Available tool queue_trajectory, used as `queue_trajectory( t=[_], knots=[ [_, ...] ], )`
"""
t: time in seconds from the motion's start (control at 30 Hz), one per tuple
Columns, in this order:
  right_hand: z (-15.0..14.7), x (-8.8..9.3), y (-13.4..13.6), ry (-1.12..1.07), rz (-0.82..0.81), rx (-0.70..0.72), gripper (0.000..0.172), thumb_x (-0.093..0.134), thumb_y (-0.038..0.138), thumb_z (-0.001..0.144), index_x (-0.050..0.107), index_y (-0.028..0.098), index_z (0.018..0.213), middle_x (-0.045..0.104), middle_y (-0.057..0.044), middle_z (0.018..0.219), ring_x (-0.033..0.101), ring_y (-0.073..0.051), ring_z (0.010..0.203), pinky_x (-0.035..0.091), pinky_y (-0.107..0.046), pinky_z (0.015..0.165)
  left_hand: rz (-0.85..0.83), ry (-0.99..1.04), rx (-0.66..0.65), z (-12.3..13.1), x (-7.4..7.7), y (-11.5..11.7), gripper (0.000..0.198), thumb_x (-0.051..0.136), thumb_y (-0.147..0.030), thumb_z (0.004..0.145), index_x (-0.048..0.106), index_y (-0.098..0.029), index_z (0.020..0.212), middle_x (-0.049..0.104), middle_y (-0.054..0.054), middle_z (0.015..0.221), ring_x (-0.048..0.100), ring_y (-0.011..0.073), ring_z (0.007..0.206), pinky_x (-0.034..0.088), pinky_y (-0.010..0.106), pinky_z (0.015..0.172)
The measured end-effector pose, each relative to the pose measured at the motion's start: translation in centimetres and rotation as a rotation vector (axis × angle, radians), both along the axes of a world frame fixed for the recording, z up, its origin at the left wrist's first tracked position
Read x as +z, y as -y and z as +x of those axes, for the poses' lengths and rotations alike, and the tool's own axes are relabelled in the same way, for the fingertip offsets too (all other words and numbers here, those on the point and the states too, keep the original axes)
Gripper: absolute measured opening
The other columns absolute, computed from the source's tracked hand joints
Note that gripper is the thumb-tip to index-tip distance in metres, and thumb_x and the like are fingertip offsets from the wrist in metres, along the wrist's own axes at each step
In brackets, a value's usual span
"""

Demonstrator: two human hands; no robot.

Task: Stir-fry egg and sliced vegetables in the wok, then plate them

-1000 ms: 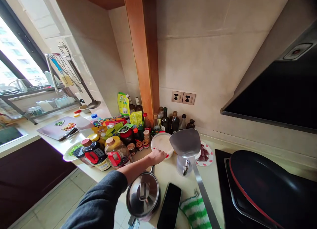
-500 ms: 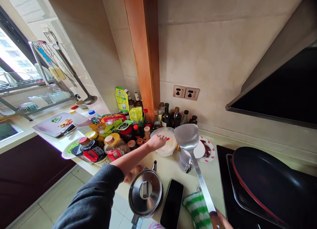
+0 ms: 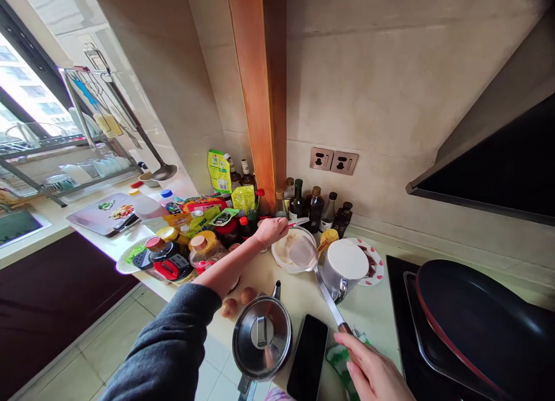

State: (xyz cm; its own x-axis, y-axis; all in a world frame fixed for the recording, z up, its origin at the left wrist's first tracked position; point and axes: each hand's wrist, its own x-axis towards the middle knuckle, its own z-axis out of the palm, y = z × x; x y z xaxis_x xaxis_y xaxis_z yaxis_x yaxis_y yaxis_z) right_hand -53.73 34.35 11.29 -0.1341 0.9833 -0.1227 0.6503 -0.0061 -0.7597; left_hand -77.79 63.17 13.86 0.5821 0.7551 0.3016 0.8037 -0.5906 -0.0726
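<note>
My left hand (image 3: 272, 232) is closed on a thin utensil with a red handle and a pale flat end (image 3: 299, 221), held above a round translucent plastic tub (image 3: 286, 267). Its exact kind is hard to make out. My right hand (image 3: 375, 369) grips the wooden handle of a metal wok spatula (image 3: 326, 294). The spatula's blade dips over the tub's right side, on the pale contents. Just right of the tub stands a metal mug with a white lid (image 3: 348, 258). Behind the mug, a plate with red spots (image 3: 376, 268) carries dark red pieces.
A lidded saucepan (image 3: 262, 355), a black phone (image 3: 309, 355) and a green-striped cloth (image 3: 340, 360) lie in front. The large black pan (image 3: 472, 314) sits on the stove at right. Several sauce bottles (image 3: 316, 207) and jars (image 3: 206, 251) crowd the back and left.
The spatula has come down and left, its blade now over the tub. My left hand has lifted slightly, raising the red-handled utensil above the tub. The view has shifted a little.
</note>
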Motion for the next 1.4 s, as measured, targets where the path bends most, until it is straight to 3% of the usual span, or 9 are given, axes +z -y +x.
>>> queue_trajectory(
  t=[0.13, 0.27, 0.43, 0.67, 0.97, 1.4],
  knots=[
    [-2.5, 1.1, -4.1, 0.154, -0.058, -0.036, 0.047, 0.037, 0.013, 0.082, 0.06, 0.018, 0.122, 0.065, -0.009, 0.12, 0.06, -0.023, 0.111, 0.046, -0.037, 0.097, -0.016, 0.003, -0.006, 0.0, 0.4, -0.2, 0.028, 0.034, -0.028, 0.092, 0.058, -0.017, 0.081, 0.068, 0.007, 0.077, 0.064, 0.018, 0.07, 0.042, 0.025, 0.058],
    [-3.9, 1.6, -7.7, 0.155, -0.057, -0.02, 0.048, 0.036, 0.008, 0.081, 0.06, 0.013, 0.123, 0.064, -0.009, 0.121, 0.058, -0.021, 0.113, 0.044, -0.035, 0.098, -0.032, 0.0, -0.011, 0.0, 0.5, -0.3, 0.027, 0.036, -0.028, 0.092, 0.058, -0.017, 0.081, 0.068, 0.007, 0.077, 0.065, 0.0192, 0.07, 0.043, 0.026, 0.059],
    [-5.2, 1.8, -10.1, 0.129, -0.061, -0.021, 0.05, 0.04, 0.003, 0.078, 0.059, 0.01, 0.124, 0.064, -0.011, 0.122, 0.057, -0.021, 0.115, 0.041, -0.034, 0.1, -0.049, 0.004, -0.019, 0.1, 0.7, -0.1, 0.026, 0.036, -0.028, 0.092, 0.058, -0.016, 0.08, 0.068, 0.007, 0.077, 0.065, 0.0195, 0.069, 0.044, 0.027, 0.06],
    [-6.2, 1.5, -10.8, 0.257, -0.013, -0.035, 0.034, 0.043, 0.006, 0.082, 0.072, 0.019, 0.093, 0.073, -0.007, 0.096, 0.066, -0.022, 0.093, 0.045, -0.031, 0.081, -0.06, 0.012, -0.036, -0.1, 0.8, 0.0, 0.024, 0.039, -0.027, 0.091, 0.057, -0.016, 0.08, 0.067, 0.007, 0.078, 0.065, 0.019, 0.07, 0.044, 0.026, 0.061],
    [-6.5, 0.0, -11.3, 0.269, -0.008, -0.044, 0.032, 0.043, 0.007, 0.082, 0.071, 0.019, 0.093, 0.072, -0.007, 0.088, 0.066, -0.021, 0.084, 0.044, -0.028, 0.073, -0.063, 0.009, -0.035, 0.0, 0.7, 0.1, 0.026, 0.038, -0.029, 0.092, 0.057, -0.016, 0.081, 0.067, 0.007, 0.079, 0.064, 0.0185, 0.07, 0.044, 0.026, 0.059],
    [-6.9, -1.8, -10.7, 0.153, 0.042, -0.023, 0.03, 0.042, 0.004, 0.082, 0.067, 0.018, 0.09, 0.071, -0.004, 0.085, 0.064, -0.018, 0.081, 0.042, -0.026, 0.072, -0.063, 0.033, -0.047, 0.0, 0.5, -0.2, 0.023, 0.039, -0.027, 0.09, 0.055, -0.017, 0.076, 0.066, 0.006, 0.075, 0.063, 0.0179, 0.068, 0.044, 0.026, 0.059]
  ],
)
